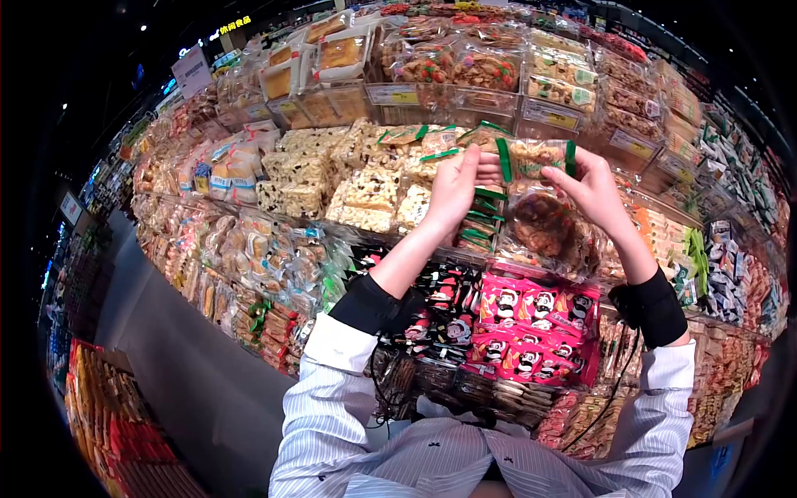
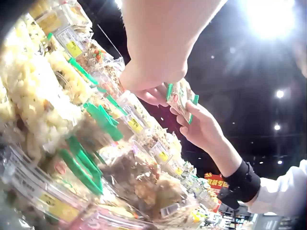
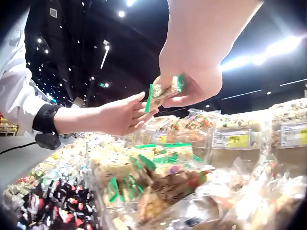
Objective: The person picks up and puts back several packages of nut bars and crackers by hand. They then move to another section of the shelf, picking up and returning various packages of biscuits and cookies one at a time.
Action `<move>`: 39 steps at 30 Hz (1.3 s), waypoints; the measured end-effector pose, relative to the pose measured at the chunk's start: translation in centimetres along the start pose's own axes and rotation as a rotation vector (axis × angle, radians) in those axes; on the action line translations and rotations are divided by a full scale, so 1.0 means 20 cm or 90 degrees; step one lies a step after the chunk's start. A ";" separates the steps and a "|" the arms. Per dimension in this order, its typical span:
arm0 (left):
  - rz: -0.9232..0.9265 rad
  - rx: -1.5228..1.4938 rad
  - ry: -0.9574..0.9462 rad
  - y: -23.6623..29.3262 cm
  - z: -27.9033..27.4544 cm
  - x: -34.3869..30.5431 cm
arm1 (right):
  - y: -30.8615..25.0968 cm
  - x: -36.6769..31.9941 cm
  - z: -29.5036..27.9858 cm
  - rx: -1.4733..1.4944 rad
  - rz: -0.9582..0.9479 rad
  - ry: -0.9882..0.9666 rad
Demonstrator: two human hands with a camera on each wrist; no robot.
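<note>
A clear snack packet with green ends (image 1: pixel 538 156) is held up over the display by my right hand (image 1: pixel 594 187), thumb on its front and fingers behind. Pale, lumpy pieces show through the wrapper. My left hand (image 1: pixel 455 189) is raised at the packet's left end, its fingers extended towards the green edge. In the right wrist view, the left fingers (image 3: pixel 139 115) look straight, right by the packet (image 3: pixel 164 91). Below the hands lie more green-edged packets (image 1: pixel 480 226) and a clear bag of dark brown, clustered snacks (image 1: pixel 544 224).
Bagged puffed-rice blocks (image 1: pixel 365 197) fill the bin to the left. Pink packets (image 1: pixel 535 311) and black packets (image 1: pixel 440 307) lie nearer my body. Behind rises a shelf with price labels (image 1: pixel 550 114) and boxed cakes (image 1: pixel 342 51). Grey floor (image 1: pixel 178 324) runs along the left.
</note>
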State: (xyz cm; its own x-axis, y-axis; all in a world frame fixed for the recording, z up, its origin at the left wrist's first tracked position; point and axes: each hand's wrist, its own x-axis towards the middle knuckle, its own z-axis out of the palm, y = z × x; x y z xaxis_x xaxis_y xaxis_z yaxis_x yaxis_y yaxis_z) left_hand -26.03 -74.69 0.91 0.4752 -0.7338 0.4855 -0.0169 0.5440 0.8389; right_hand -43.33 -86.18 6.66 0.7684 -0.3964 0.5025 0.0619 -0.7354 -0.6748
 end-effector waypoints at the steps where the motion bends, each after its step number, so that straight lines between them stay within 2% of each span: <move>1: 0.084 0.097 0.004 -0.02 -0.04 0.06 | 0.01 0.03 -0.04 -0.016 -0.027 0.061; 2: 0.168 0.195 0.011 -0.05 -0.09 0.13 | 0.04 0.07 -0.08 -0.073 -0.061 0.123; 4: 0.139 0.489 -0.031 -0.01 -0.18 0.19 | 0.09 0.15 -0.14 -0.107 -0.042 0.126; 5: 0.265 0.703 -0.018 -0.06 -0.24 0.24 | 0.11 0.18 -0.14 -0.157 -0.067 0.126; 6: 0.273 0.742 -0.011 -0.08 -0.25 0.26 | 0.11 0.17 -0.13 -0.160 -0.062 0.125; 8: 0.373 0.826 0.018 -0.12 -0.28 0.33 | 0.09 0.20 -0.08 -0.289 -0.192 0.061; 9: 0.375 0.824 0.017 -0.12 -0.28 0.37 | 0.09 0.19 -0.05 -0.302 -0.151 0.007; 10: 0.261 0.850 -0.036 -0.12 -0.28 0.40 | 0.13 0.19 -0.02 -0.339 -0.217 0.023; 11: 0.146 0.870 -0.089 -0.12 -0.27 0.43 | 0.14 0.18 0.01 -0.369 -0.210 0.031; 14: 0.210 0.936 -0.100 -0.12 -0.21 0.50 | 0.14 0.19 0.04 -0.421 -0.185 0.034; 20: 0.124 0.965 -0.111 -0.15 -0.19 0.55 | 0.20 0.24 0.12 -0.457 -0.233 0.012; 22: 0.156 0.876 -0.102 -0.14 -0.23 0.55 | 0.20 0.24 0.13 -0.466 -0.226 0.009; 23: 0.258 0.772 -0.082 -0.14 -0.24 0.52 | 0.20 0.24 0.13 -0.475 -0.220 0.008; 24: 0.256 0.773 -0.083 -0.10 -0.24 0.48 | 0.20 0.24 0.14 -0.474 -0.219 0.007; 26: 0.393 0.924 -0.118 -0.04 -0.26 0.40 | 0.19 0.24 0.13 -0.503 -0.199 -0.015; 27: 0.411 0.947 -0.171 -0.05 -0.27 0.38 | 0.20 0.25 0.12 -0.504 -0.199 -0.014; 29: 0.440 0.995 -0.192 -0.09 -0.27 0.38 | 0.22 0.24 0.10 -0.494 -0.217 -0.093; 32: 0.474 1.057 -0.211 -0.13 -0.23 0.41 | 0.23 0.23 0.09 -0.499 -0.190 -0.123; 34: 0.390 1.072 -0.230 -0.13 -0.20 0.45 | 0.27 0.24 0.10 -0.495 -0.217 -0.108; 35: 0.409 0.991 -0.175 -0.13 -0.19 0.48 | 0.28 0.25 0.11 -0.490 -0.245 -0.090; 36: 0.412 0.991 -0.176 -0.14 -0.18 0.51 | 0.28 0.27 0.12 -0.491 -0.245 -0.089; 39: 0.207 0.915 -0.154 -0.14 -0.18 0.53 | 0.28 0.33 0.19 -0.534 -0.111 -0.105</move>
State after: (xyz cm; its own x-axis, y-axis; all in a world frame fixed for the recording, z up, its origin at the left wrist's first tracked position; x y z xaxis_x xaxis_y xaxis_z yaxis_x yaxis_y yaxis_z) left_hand -17.82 -82.57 2.90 0.1293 -0.7886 0.6012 -0.9888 -0.0566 0.1384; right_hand -35.42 -90.73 4.19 0.8779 -0.2030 0.4337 -0.2519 -0.9660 0.0577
